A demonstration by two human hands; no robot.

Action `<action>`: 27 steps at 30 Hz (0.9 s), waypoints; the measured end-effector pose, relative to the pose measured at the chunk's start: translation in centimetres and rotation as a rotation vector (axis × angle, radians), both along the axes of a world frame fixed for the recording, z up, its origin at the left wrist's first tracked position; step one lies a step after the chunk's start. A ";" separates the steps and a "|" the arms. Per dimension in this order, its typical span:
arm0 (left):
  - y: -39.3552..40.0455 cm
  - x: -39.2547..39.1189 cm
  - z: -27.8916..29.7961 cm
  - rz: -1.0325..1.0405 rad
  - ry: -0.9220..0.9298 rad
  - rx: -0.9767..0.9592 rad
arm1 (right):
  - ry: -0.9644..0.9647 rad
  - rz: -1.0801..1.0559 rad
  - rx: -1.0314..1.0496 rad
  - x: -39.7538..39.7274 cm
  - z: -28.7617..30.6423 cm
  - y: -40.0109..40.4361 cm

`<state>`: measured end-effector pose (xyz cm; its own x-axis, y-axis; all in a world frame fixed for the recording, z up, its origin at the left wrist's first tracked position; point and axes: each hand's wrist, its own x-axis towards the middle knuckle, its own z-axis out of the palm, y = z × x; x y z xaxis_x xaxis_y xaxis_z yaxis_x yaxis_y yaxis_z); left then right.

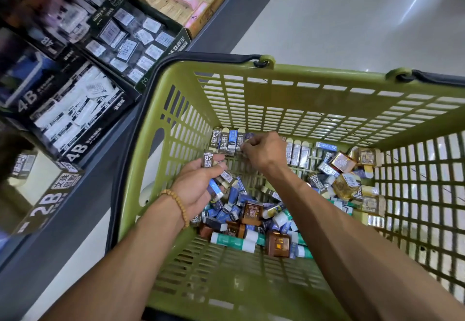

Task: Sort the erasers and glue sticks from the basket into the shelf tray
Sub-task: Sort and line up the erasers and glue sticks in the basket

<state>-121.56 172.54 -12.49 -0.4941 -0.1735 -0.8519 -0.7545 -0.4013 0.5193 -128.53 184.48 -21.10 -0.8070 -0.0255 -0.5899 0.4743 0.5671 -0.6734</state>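
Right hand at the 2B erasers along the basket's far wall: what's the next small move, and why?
Probably pinch one 2B eraser from that row and pass it to the left hand, which already holds several; the right hand is curled at the row.

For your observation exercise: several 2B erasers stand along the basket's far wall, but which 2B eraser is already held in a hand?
The 2B eraser gripped at the fingertips of the left hand, raised above the pile, apart from the row by the right hand.
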 end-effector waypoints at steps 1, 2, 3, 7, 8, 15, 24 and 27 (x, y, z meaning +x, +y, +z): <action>0.0 -0.1 0.0 0.016 0.004 0.014 | 0.006 0.019 0.029 -0.1 -0.1 -0.1; 0.0 -0.1 0.0 0.026 0.007 0.022 | -0.002 0.028 0.043 -0.3 0.0 -0.1; -0.1 -0.1 -0.1 0.032 0.012 0.023 | -0.012 0.034 0.042 -0.4 0.2 -0.1; -0.1 -0.2 -0.3 -0.031 0.024 -0.006 | 0.043 0.086 -0.032 0.4 1.9 0.8; -0.1 -0.2 -0.2 -0.033 0.031 -0.014 | 0.006 0.076 -0.124 0.9 2.5 1.3; 0.9 -0.4 0.7 -0.066 0.083 -0.010 | -0.325 0.198 -0.471 2.7 4.2 4.4; 0.5 -0.3 0.3 -0.081 0.018 -0.007 | -0.173 -0.111 -0.179 1.5 2.8 4.6; 0.2 -0.3 -0.2 -0.133 0.007 -0.030 | -0.122 -0.073 -0.107 0.5 1.9 3.0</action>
